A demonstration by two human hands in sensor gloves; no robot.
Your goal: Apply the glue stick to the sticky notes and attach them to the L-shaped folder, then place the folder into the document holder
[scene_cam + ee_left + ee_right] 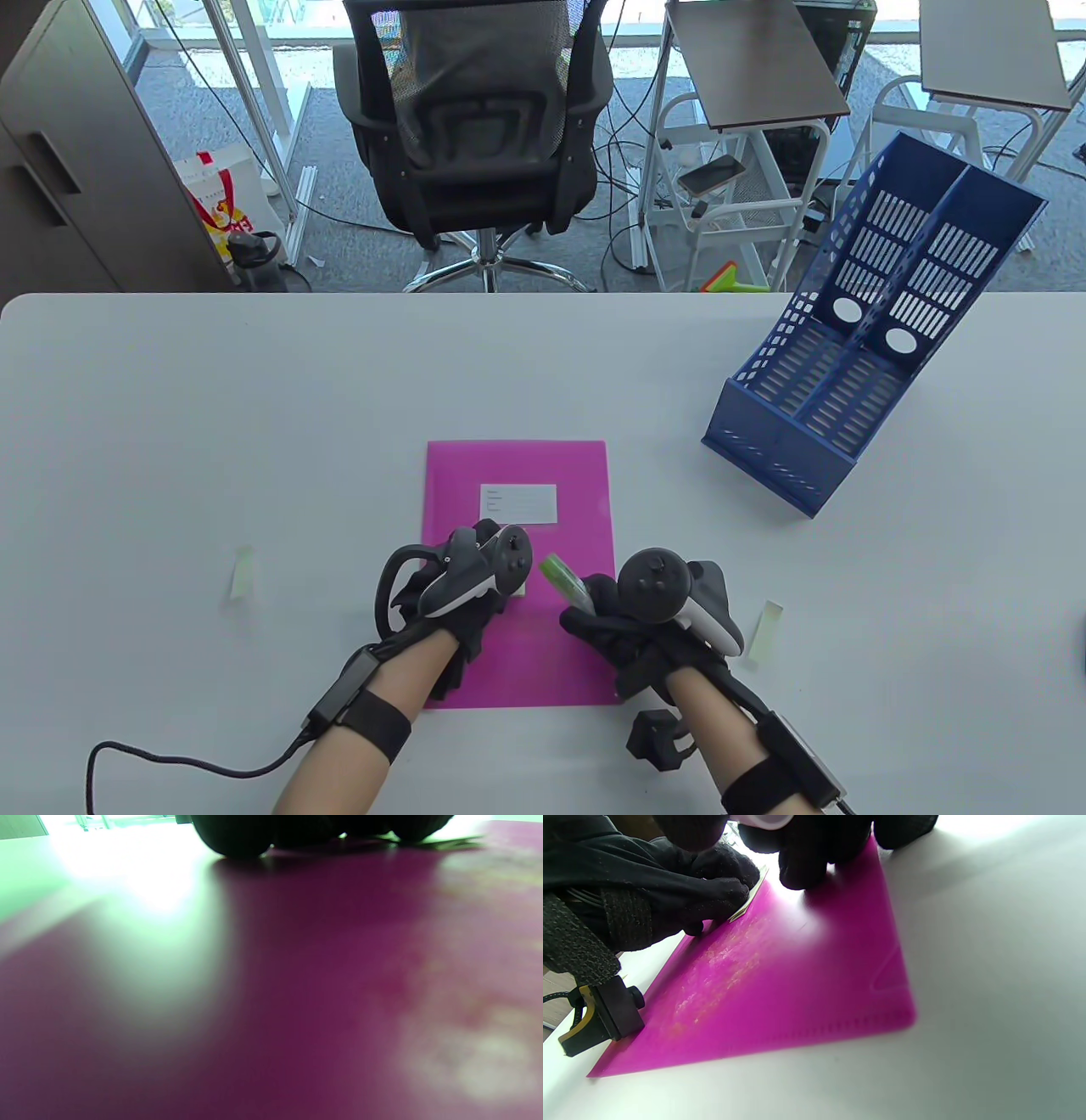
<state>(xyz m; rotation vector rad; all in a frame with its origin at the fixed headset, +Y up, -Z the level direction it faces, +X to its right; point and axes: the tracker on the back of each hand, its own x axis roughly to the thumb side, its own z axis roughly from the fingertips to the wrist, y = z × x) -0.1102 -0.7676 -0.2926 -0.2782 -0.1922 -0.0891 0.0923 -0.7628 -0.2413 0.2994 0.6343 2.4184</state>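
A magenta L-shaped folder point(543, 662) lies flat on the white table, with a white label point(518, 503) on its upper part. My left hand point(472, 613) rests on the folder's left half. Its fingertips point(729, 895) press a pale sticky note point(751, 897) down onto the folder point(780, 984). My right hand point(612, 630) grips a green glue stick point(563, 581), its tip pointing up-left above the folder. The left wrist view is a blur of magenta folder point(297, 984) with dark fingertips point(237, 836) at the top. Glue smears point(721, 967) show on the folder.
The blue two-slot document holder point(874, 356) stands at the table's right rear, leaning back. One loose sticky note point(242, 574) lies left of the folder and another point(766, 630) lies right of my right hand. An office chair point(475, 127) stands beyond the far edge.
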